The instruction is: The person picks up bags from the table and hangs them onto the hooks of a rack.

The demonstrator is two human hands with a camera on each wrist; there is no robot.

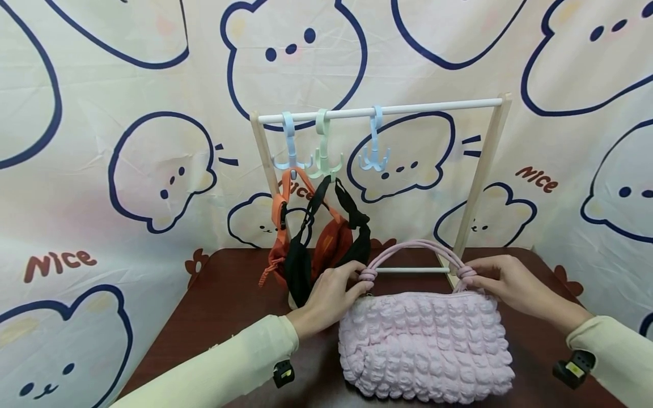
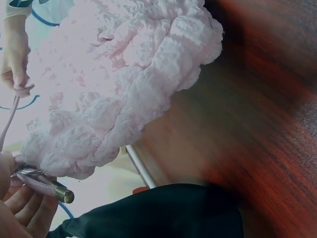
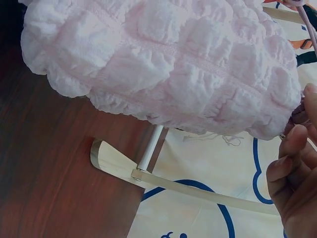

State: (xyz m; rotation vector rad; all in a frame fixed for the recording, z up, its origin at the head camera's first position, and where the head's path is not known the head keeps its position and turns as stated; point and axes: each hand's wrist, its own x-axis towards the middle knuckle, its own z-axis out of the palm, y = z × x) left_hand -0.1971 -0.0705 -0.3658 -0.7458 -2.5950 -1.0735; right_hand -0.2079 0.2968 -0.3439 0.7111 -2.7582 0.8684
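Observation:
A pale pink puffy handbag (image 1: 425, 345) is held up by its corded handle (image 1: 415, 243) in front of me. At the handle's left knot, my left hand (image 1: 334, 292) pinches the cord between thumb and fingers. My right hand (image 1: 510, 283) grips the knot on the other side. The left wrist view shows the left hand (image 2: 22, 203) by a metal-tipped cord end at the bag's corner. In the right wrist view, the bag (image 3: 163, 64) hangs above the brown table, with the right hand's (image 3: 297, 168) fingers curled at its top corner.
Behind the bag stands a wooden rack with a white rail (image 1: 439, 106). Two blue hooks (image 1: 374, 141) and a green hook (image 1: 322, 147) hang from it. An orange bag (image 1: 278, 255) and a black bag (image 1: 298, 266) hang at the left. A patterned cloth surrounds the brown table (image 1: 204, 317).

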